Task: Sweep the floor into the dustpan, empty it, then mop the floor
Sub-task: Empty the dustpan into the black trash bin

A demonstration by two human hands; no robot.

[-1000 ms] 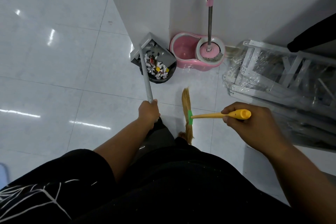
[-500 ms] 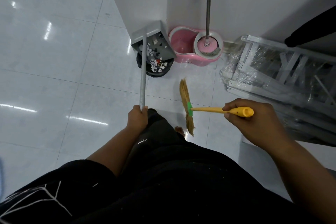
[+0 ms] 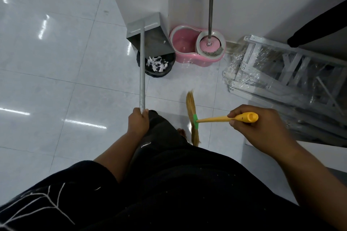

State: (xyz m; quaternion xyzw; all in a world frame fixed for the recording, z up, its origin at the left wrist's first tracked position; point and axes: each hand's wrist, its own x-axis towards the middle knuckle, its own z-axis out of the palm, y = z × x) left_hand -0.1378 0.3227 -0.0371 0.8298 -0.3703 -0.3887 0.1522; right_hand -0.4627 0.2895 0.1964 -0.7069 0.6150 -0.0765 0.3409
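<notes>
Left hand (image 3: 138, 123) – I am gripping the bottom end of the grey dustpan handle (image 3: 142, 73), fingers wrapped around it. The handle is running straight ahead from this hand to the dustpan (image 3: 152, 37), which I am holding tipped, its open edge hanging over the black bin (image 3: 160, 73). White paper scraps (image 3: 156, 63) are lying inside the bin; one small scrap is clinging to the pan's inner face.

Right hand (image 3: 251, 129) – I am clenching the yellow handle of the broom (image 3: 216, 118), which is pointing across towards the left hand. Its straw head, bound with a green collar, is hanging between the two hands above the tiled floor (image 3: 56, 62).

Ahead of the right hand – a pink mop bucket (image 3: 185, 43) is sitting just beside the bin, the mop (image 3: 209, 44) standing in its spinner basket. Beyond the right hand, plastic-wrapped metal frames (image 3: 281, 73) are lying against the wall.
</notes>
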